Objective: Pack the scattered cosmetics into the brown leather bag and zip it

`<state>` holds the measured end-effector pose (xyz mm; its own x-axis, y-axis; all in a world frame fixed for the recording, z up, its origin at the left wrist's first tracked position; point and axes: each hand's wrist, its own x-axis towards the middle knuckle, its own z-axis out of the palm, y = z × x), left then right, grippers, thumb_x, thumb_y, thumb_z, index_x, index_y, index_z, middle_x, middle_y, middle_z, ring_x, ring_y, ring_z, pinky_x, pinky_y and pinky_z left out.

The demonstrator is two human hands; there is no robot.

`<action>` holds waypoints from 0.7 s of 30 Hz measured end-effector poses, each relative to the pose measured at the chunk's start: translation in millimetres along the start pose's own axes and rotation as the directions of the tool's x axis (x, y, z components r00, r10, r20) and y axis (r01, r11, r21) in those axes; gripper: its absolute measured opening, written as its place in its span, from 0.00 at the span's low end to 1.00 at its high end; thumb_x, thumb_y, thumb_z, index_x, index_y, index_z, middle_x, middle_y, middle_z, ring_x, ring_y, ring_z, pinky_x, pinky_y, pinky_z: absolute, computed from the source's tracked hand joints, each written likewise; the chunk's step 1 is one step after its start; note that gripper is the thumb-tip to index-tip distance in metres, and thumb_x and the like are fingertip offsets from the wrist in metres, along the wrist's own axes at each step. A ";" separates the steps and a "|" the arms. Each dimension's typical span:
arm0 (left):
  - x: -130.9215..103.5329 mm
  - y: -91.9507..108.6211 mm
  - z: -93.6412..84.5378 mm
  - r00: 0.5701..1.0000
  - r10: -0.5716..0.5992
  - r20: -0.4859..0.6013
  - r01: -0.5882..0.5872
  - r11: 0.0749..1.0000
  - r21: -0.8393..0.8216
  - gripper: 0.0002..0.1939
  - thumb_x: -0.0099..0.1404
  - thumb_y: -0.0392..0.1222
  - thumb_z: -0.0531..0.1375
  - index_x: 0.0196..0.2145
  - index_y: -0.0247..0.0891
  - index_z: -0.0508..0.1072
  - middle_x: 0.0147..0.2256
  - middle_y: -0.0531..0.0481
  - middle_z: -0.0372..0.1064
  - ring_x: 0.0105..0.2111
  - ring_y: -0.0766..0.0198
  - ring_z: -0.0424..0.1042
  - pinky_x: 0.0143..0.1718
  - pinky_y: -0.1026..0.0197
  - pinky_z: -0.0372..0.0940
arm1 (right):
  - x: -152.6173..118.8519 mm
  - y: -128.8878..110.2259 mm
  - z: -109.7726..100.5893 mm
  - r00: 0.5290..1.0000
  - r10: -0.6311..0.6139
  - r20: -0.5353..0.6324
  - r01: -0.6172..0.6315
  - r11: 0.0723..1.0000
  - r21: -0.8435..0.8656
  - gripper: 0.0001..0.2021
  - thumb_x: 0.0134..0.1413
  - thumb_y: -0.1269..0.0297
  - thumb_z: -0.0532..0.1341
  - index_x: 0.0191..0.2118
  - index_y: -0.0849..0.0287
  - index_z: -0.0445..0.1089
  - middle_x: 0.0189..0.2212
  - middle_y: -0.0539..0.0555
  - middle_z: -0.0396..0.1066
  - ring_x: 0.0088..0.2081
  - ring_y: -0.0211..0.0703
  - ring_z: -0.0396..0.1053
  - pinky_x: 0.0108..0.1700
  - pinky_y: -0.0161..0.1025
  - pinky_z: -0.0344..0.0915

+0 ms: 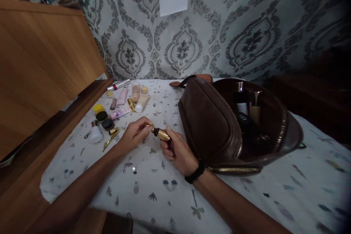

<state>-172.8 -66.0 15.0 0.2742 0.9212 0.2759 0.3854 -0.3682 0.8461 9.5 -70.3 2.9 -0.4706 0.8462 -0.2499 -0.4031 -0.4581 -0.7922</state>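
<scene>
Clasped in the right hand [178,150] and pinched at its other end by the left hand [135,135], a gold tube [163,135] is held just left of a brown bag [210,117]. Farther left of the bag, a white bottle [95,134], a black-lidded jar [108,124] and a cream tube [142,102] rest on a printed cloth [149,173], while patterned wallpaper [182,47] bearing a white card [174,2] stands behind the bag.

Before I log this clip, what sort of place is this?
Probably a room in a home: patterned wallpaper behind, wooden furniture at the left, and a printed cloth under a brown bag and cosmetic-looking tubes.
</scene>
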 end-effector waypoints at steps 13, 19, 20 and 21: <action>-1.5 5.8 2.8 1.000 -0.013 -0.005 0.014 0.986 0.165 0.17 0.69 0.53 0.53 0.36 0.38 0.73 0.29 0.50 0.71 0.30 0.63 0.69 0.32 0.64 0.64 | 1.8 16.1 -2.4 0.992 -0.125 -0.009 0.125 0.992 -0.023 0.32 0.37 0.33 0.68 0.35 0.59 0.67 0.21 0.44 0.66 0.18 0.30 0.61 0.19 0.30 0.54; -2.9 8.9 6.8 0.999 -0.048 -0.021 0.051 0.983 0.175 0.18 0.67 0.57 0.55 0.36 0.39 0.73 0.25 0.53 0.69 0.24 0.64 0.66 0.25 0.65 0.61 | 7.4 14.3 -6.3 1.000 -0.009 0.006 0.008 0.997 0.070 0.27 0.51 0.35 0.61 0.36 0.59 0.65 0.15 0.42 0.62 0.12 0.29 0.53 0.14 0.30 0.42; -3.0 10.5 6.6 0.999 -0.042 -0.017 0.044 0.983 0.176 0.18 0.66 0.57 0.56 0.36 0.39 0.73 0.25 0.53 0.70 0.24 0.63 0.66 0.26 0.65 0.62 | 7.9 13.1 -6.4 1.000 0.021 0.007 -0.021 0.996 0.087 0.25 0.55 0.37 0.59 0.35 0.59 0.65 0.14 0.42 0.62 0.11 0.29 0.52 0.14 0.29 0.40; -2.9 11.4 6.2 0.999 -0.039 -0.011 0.040 0.984 0.173 0.17 0.66 0.57 0.56 0.36 0.39 0.73 0.25 0.52 0.70 0.24 0.63 0.67 0.26 0.65 0.62 | 8.3 11.9 -6.3 0.999 0.043 0.008 -0.043 0.994 0.104 0.24 0.58 0.39 0.58 0.35 0.59 0.64 0.13 0.42 0.61 0.11 0.29 0.51 0.15 0.29 0.39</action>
<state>-163.7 -73.6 20.9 0.2497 0.9360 0.2480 0.5430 -0.3474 0.7645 5.7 -67.1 -12.1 -0.4934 0.8238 -0.2791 -0.4616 -0.5200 -0.7187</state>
